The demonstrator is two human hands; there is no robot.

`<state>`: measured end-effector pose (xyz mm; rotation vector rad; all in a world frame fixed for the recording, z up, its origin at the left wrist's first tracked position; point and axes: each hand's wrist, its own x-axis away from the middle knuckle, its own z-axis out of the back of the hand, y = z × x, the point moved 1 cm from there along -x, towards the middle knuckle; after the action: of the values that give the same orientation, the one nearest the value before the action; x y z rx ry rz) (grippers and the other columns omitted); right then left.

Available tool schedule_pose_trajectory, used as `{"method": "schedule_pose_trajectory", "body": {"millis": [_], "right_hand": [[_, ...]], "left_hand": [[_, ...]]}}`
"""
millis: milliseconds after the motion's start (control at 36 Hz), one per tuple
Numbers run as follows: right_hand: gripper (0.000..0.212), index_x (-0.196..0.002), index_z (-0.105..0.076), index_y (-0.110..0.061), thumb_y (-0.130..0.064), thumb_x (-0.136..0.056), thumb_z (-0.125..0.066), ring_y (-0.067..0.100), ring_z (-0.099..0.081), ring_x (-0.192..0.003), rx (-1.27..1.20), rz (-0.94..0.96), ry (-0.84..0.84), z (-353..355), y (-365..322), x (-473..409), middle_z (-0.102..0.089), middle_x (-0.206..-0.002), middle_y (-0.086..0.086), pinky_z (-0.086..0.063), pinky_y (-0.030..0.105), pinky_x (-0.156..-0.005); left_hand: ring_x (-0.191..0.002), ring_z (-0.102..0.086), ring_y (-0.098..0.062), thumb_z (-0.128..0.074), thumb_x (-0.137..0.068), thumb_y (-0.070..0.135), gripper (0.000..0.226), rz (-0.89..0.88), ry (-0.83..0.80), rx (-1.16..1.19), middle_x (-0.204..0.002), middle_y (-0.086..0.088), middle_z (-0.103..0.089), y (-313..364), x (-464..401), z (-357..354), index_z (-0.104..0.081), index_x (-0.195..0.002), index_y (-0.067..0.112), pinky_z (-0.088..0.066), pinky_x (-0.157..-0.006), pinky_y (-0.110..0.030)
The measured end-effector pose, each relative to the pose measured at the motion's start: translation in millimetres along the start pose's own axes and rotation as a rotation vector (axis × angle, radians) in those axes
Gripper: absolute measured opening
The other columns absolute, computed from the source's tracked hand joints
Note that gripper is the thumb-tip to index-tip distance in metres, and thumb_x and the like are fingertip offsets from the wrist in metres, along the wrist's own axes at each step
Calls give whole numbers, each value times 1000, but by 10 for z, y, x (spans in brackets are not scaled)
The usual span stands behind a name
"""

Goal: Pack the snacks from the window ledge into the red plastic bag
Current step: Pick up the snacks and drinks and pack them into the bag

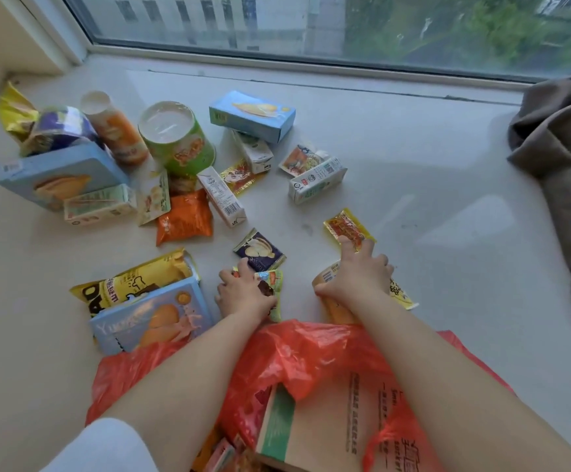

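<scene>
Both hands were on the window ledge (396,137), just beyond the red plastic bag (311,352), which lay crumpled at the near edge under the forearms. A brown paper bag (325,420) with a green band showed at the red bag's opening.

The left hand (243,294) lay knuckles up with fingers curled over a green snack packet (272,287), gripping it against the ledge. A dark purple packet (259,250) lay touching the fingertips on their far side.

The right hand (359,277) lay over a pale yellow packet (399,292), fingers bent around it. Its forefinger reached onto a yellow-and-red sachet (347,228) just beyond.

Left of the left hand, near the near edge, a blue box (151,318) leaned on a yellow bag (130,284). Toward the far left corner stood a green cup (178,137), an orange tube (117,131), another blue box (59,175) and an orange packet (185,218). A third blue box (253,115) and several small white cartons (316,180) lay mid-ledge. A brown cloth (563,158) hung over the right edge.
</scene>
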<state>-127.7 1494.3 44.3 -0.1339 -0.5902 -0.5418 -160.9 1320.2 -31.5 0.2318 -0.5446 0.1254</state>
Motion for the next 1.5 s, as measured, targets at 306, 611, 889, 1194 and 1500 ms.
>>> {"method": "schedule_pose_trajectory", "body": {"millis": [306, 611, 889, 1194, 1500], "right_hand": [[105, -147, -10, -30, -65, -65, -65, 42, -38, -120, -44, 33, 42, 9, 70, 3, -23, -143, 14, -34, 47, -101], [105, -148, -12, -26, -60, -66, -68, 34, -38, -122, -219, 120, 113, 25, 223, -23, -20, -144, 9, -33, 38, -104], [104, -148, -13, -37, -33, -67, -78, 13, -17, -141, -267, 468, -166, 305, 720, 46, -8, -154, -9, -27, 32, -111], [133, -146, 21, -31, -47, -61, -80, 21, 5, -146, 570, 663, -95, 399, 812, 154, 18, -157, -2, -6, 45, -118], [101, -148, 7, -35, -54, -74, -59, 30, -5, -143, 520, 757, 33, 309, 507, 117, -3, -156, 12, -5, 40, -117]], "left_hand": [[-122, -47, -28, -73, -81, 30, 80, 42, 42, 850, -137, -11, -47, 227, -141, 280, -25, -145, 23, -40, -98, -37], [-131, -29, -29, -73, -71, 53, 76, 59, 47, 276, -139, -10, -29, 197, -479, 249, -44, -129, 13, -35, -102, -42], [-114, -53, -30, -75, -76, 33, 64, 22, -126, 446, -125, -10, -57, 356, -469, 287, -42, -128, 16, -44, -93, -36], [-105, -56, -28, -74, -78, 27, 54, -35, -156, 477, -118, -9, -59, 548, -231, 333, -44, -121, 15, -46, -86, -34], [-96, -57, -22, -75, -77, 24, 50, -140, -161, 589, -113, -4, -61, 435, -2, 666, -44, -115, 18, -46, -70, -30]]}}
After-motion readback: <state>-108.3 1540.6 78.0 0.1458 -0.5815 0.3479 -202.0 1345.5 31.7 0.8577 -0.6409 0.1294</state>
